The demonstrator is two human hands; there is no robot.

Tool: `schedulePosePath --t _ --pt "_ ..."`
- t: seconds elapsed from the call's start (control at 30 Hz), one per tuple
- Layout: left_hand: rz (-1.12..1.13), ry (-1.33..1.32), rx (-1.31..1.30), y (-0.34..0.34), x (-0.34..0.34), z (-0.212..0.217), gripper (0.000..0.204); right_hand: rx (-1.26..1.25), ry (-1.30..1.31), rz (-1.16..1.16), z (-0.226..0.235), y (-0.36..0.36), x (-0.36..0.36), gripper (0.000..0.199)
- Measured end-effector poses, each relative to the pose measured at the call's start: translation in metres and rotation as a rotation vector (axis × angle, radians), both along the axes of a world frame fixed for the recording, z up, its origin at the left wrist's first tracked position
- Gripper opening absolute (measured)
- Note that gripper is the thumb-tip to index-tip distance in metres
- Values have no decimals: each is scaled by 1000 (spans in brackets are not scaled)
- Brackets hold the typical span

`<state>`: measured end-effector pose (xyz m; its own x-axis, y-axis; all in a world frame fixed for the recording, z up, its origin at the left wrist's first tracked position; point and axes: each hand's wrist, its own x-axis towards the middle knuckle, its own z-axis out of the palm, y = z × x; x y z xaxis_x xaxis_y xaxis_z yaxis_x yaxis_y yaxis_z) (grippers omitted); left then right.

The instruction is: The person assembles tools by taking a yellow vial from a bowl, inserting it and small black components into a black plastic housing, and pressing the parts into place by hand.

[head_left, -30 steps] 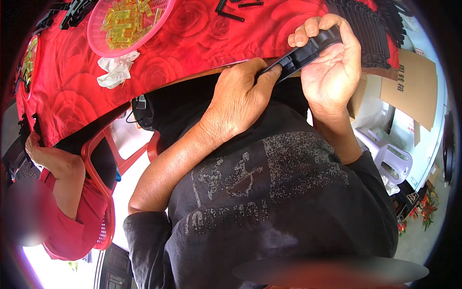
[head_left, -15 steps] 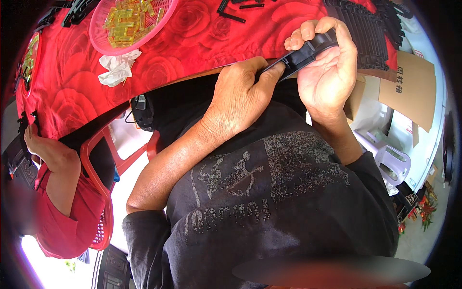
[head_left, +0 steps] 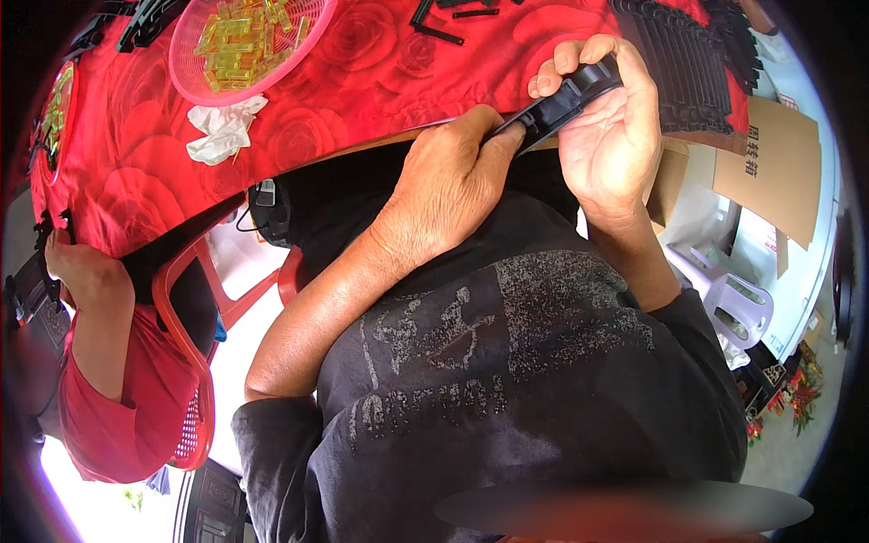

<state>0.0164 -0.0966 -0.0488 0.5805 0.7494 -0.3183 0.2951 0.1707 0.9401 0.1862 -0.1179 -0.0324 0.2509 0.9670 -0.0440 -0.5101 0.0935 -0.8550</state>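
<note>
A long black plastic part (head_left: 554, 110) with a curved, wider end is held tilted above the table's near edge. My left hand (head_left: 448, 176) grips its lower left end, the thumb pressed on it near a slot. Around the wider upper end curl the fingers of my right hand (head_left: 608, 140), the palm turned toward me. My left fingers are mostly hidden behind the part. Farther off on the table lies a pink basket (head_left: 181, 77) of small clear yellow pieces (head_left: 237, 45).
Red rose-patterned cloth (head_left: 335, 127) covers the table. Rows of black plastic parts (head_left: 674, 77) lie at the right; crumpled white tissue (head_left: 224, 131) sits at the left. A co-worker's hand (head_left: 77, 267) holds a dark part beside a red chair (head_left: 181, 317). A cardboard box (head_left: 769, 167) stands at right.
My hands and the black plastic part have shifted slightly left, the part turning a little. The co-worker's hand and arm have moved slightly left.
</note>
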Motion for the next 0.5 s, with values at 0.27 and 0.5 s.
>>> schedulePosePath --t 0.27,0.5 --pt "-28 22 85 -4 -2 -7 29 3 21 27 -6 7 3 28" --pt "31 42 37 -6 5 -2 21 -1 -23 24 -6 9 2 28"
